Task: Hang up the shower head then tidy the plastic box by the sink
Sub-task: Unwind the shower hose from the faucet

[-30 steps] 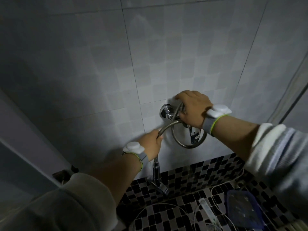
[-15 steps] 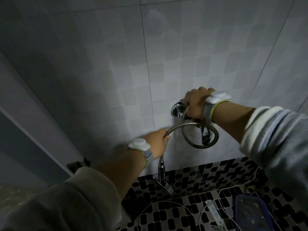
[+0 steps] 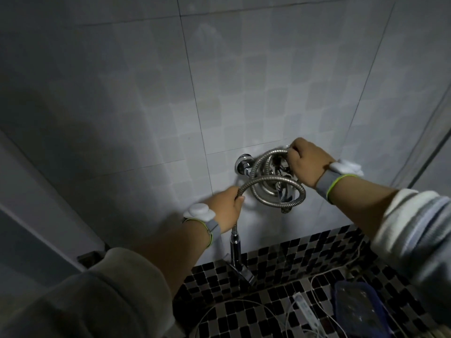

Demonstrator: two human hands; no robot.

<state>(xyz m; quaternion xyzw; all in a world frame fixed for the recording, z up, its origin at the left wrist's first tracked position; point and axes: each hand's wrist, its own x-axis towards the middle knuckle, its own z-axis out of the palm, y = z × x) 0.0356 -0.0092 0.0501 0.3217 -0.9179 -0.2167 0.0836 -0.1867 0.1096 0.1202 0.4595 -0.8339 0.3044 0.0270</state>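
The head view shows, nearest on the right, a blue plastic box [image 3: 358, 311] on the black and white tiled counter [image 3: 268, 269]. Its lid looks see-through, but what is inside is too dark to tell. Just left of it lie a white strip [image 3: 305, 309] and thin white cords [image 3: 322, 301]. A little farther, a shiny tap [image 3: 236, 254] stands up from the counter. Above it, the left hand [image 3: 225, 209] has its fingers curled round the metal hose [image 3: 280, 184]. The hose is bendy, ribbed and shiny, so it will likely slip and spring back. It is best held near its ends. Farthest, on the grey wall, the right hand [image 3: 306, 164] grips the top of the hose loops by the round wall holder [image 3: 244, 163]. The shower head itself cannot be picked out among the loops.
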